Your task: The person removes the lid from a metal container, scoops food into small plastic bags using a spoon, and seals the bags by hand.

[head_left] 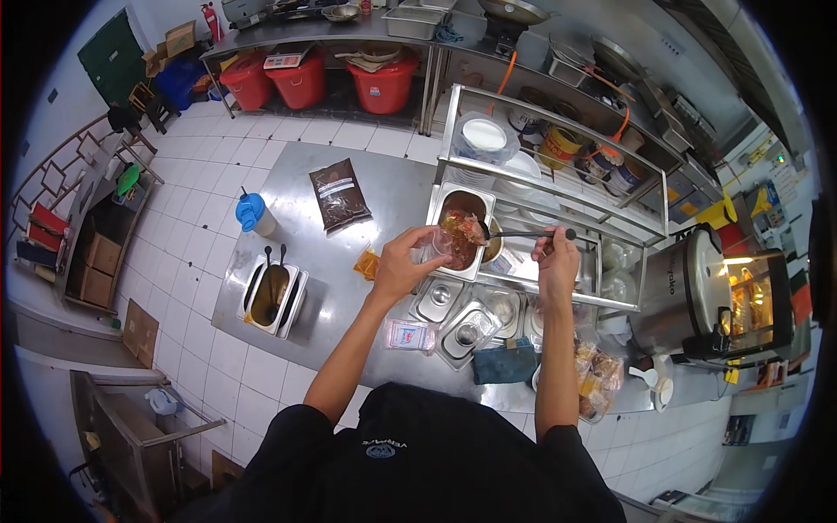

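My left hand (pixel 403 266) grips a small clear plastic cup (pixel 441 247) between thumb and fingers, over a deep steel food pan (pixel 433 205). Red, chunky, oily sauce (pixel 458 207) lies in that pan. In my right hand (pixel 556 261) is the handle of a black ladle (pixel 527 234). Its bowl, heaped with the red sauce, is above the pan, close beside the cup. How much the cup holds I cannot tell. Lidded steel pans (pixel 436 299) sit just below the sauce pan, nearer to me.
Behind the pan stands a steel rack (pixel 558 181) with white plates and tubs. On the steel table (pixel 288 187) are a dark sealed bag (pixel 340 195), a blue-lidded bottle (pixel 253 214) and pans with black ladles (pixel 270 292). A large cooker (pixel 676 296) stands right; a dark cloth (pixel 506 361) lies near me.
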Action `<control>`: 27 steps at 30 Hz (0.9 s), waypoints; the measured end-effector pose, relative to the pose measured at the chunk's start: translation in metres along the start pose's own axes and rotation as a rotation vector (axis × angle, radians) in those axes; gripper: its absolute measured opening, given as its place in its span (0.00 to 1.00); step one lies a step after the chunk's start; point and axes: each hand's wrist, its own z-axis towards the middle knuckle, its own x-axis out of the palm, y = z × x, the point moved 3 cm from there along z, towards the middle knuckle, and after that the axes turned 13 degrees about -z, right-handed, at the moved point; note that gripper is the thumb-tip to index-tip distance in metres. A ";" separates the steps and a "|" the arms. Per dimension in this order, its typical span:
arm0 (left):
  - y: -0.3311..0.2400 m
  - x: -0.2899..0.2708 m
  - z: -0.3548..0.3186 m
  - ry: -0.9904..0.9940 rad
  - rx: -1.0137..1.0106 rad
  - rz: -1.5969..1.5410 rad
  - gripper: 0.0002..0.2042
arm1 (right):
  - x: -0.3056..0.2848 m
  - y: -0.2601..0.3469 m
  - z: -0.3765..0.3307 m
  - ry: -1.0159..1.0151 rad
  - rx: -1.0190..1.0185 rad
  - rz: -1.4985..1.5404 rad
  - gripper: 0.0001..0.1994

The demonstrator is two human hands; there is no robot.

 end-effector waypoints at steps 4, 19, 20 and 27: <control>0.009 0.004 0.008 0.056 -0.057 -0.019 0.27 | 0.002 0.016 0.017 0.038 -0.005 -0.004 0.16; 0.010 0.011 0.014 0.166 -0.037 -0.045 0.31 | 0.023 0.032 0.036 0.201 0.018 -0.169 0.15; 0.007 0.012 0.014 0.185 -0.024 -0.032 0.30 | 0.025 0.037 0.038 0.188 -0.021 -0.285 0.15; -0.004 0.020 0.012 0.218 0.083 0.095 0.31 | 0.078 0.081 0.039 0.341 -0.273 -0.774 0.14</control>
